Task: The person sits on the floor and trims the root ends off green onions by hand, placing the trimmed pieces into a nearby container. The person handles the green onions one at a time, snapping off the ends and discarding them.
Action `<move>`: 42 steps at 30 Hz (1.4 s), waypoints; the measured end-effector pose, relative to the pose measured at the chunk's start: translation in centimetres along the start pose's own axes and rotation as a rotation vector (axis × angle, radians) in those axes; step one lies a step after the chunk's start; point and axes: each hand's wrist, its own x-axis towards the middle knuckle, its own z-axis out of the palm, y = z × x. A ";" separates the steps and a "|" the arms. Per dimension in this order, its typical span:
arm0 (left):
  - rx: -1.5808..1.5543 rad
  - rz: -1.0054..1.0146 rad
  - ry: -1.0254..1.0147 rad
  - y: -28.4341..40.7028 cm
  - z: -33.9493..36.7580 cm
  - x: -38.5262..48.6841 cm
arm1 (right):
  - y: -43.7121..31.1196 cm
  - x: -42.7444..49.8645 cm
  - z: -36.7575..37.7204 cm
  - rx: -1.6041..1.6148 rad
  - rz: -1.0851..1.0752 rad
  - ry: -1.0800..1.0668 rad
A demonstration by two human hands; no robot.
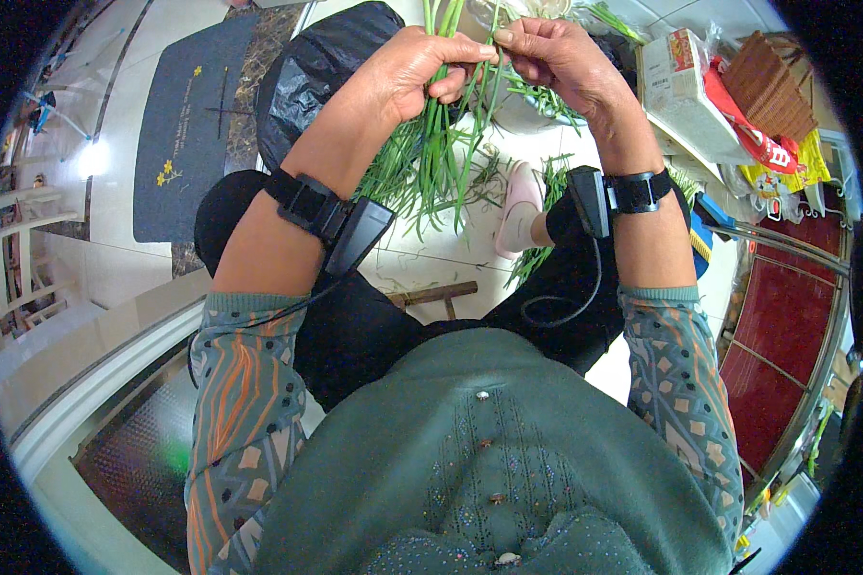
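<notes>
My left hand holds a bunch of long green chives, their stalk ends up and their thin leaves hanging down. Close by on the right, my right hand pinches a chive stalk between thumb and forefinger, beside the left thumb. The fingertips of both hands nearly meet there. Behind and below my right hand is a pale basin with cut or loose greens in it. More chives lie under the bunch, partly hidden by my left forearm.
A black plastic bag stands left of my hands. Loose trimmings litter the tiled floor near a pink slipper. A white box and a brown wicker basket are at right. A grey mat lies at left.
</notes>
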 end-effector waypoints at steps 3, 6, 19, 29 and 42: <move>0.055 0.006 0.011 0.1 0.0 -0.2 | -0.1 -0.1 0.0 -0.049 0.008 0.016; 0.085 0.019 0.018 0.2 -0.1 -0.4 | 0.0 0.0 0.0 0.043 -0.094 0.026; 0.093 0.005 0.023 0.1 -0.6 -1.1 | -0.1 0.4 -1.2 0.408 -0.054 0.075; 0.069 -0.001 0.054 0.2 -0.2 -1.1 | -0.5 0.3 0.9 -0.288 -0.166 0.249; 0.047 -0.018 0.035 0.2 -0.1 -1.4 | 0.6 2.2 -7.3 -1.155 -0.590 0.865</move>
